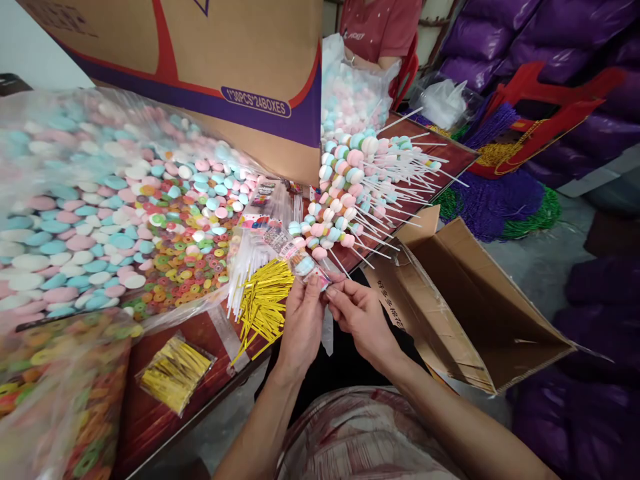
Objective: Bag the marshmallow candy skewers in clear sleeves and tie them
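At the near edge of the red-brown table, just above the lap, two bare hands meet over a small clear packet (304, 265) with pale blue and white sweets inside. Packet slants away from the fingertips, its near end between them, its body lying just beyond the knuckles toward the tabletop. Left hand (304, 317): thumb and fingers closed in a pinch on that near end. Right hand (364, 319): fingers curled, thumb and forefinger pressed together at the same end, right beside the left; cannot tell whether a tie is also caught there.

Just left of the left hand, a loose heap of yellow ties (264, 300); a bagged bundle of ties (176, 375) lies nearer the table edge. Beyond the packet, a pile of sweets on white sticks (345, 190).

Writing: tall carton (200, 60) with purple and red bands reads "1*30PCS*24BOXES"; further print at its upper left too blurred to read. Printed bags (265, 193) behind the packet carry dark and pink lettering, too small to make out. Open cardboard box (465, 300) at the right has dark Chinese characters down one side, partly legible. Across the table, a person's red shirt (383, 27) shows lettering ending "CKET".
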Available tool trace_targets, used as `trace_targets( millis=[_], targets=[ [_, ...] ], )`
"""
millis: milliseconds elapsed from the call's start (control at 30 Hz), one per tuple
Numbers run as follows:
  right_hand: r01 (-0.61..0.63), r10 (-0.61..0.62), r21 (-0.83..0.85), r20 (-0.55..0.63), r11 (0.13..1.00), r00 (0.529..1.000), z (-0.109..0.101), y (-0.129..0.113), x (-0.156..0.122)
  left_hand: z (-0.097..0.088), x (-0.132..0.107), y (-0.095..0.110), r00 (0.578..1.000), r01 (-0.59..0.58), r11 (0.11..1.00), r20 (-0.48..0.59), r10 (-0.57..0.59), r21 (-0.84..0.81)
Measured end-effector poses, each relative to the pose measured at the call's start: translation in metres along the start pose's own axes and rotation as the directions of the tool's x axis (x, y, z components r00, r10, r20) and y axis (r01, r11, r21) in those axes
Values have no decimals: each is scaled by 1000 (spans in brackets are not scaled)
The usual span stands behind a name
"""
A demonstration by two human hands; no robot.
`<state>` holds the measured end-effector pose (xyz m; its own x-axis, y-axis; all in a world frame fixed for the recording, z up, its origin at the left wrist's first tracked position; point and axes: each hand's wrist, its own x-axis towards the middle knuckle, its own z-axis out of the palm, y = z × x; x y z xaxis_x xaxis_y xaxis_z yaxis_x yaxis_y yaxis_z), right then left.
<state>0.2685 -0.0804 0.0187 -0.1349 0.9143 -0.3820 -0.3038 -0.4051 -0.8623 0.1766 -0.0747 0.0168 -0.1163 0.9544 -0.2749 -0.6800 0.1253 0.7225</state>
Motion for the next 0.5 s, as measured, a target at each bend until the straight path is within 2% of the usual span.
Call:
trace_targets(
  millis=[133, 267, 400, 500],
  targets=[
    [79, -67, -181, 73, 980, 995, -5, 5, -7, -3, 4, 8, 1000, 21, 999, 20, -22, 45],
    [135, -107, -356, 100, 924, 989, -15, 8, -18, -6, 6, 12, 1000, 12, 1000, 8, -12, 6],
    [166, -153, -283, 67, 945, 986, -6, 9, -15, -3, 0, 2, 997, 71, 997, 19, -71, 0],
    [204, -196, -231, 59, 951, 979, 3, 4, -8, -2, -3, -1, 999, 33, 999, -26, -33, 16]
  ],
)
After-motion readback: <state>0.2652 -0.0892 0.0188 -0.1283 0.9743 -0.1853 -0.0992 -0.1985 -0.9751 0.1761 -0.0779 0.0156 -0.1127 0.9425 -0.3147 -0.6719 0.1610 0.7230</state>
